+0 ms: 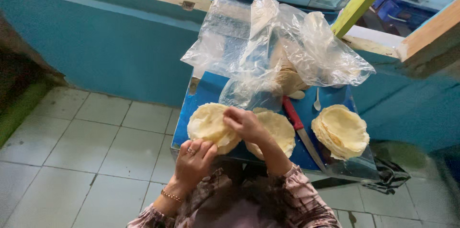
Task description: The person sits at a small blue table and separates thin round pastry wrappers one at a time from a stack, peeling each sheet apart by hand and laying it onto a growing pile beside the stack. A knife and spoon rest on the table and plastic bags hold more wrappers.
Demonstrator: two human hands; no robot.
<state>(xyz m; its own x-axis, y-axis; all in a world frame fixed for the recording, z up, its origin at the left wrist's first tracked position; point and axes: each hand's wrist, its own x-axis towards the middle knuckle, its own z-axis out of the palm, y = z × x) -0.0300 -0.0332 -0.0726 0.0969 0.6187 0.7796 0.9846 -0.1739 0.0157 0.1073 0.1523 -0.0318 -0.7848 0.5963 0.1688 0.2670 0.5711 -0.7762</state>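
Head view: both hands, left (194, 157) and right (243, 122), grasp the flat, round wrapper stack (211, 125).

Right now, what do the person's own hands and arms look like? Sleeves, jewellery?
Both hands are bare, no gloves. The left hand wears a ring on one of its fingers and a gold-coloured chain bracelet at the wrist. The right hand shows no jewellery. Both arms end in loose patterned sleeves in pinkish and dark tones, gathered at the cuffs.

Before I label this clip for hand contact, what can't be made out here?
Head view only:
- Right hand: its fingertips curl under, so the exact grip on the left stack of thin wrappers is hidden.
- Contents of the clear plastic bag: blurred by crumpled film.
- Knife: blade tip lost in glare at the blue table edge.
- Left hand: palm unseen.
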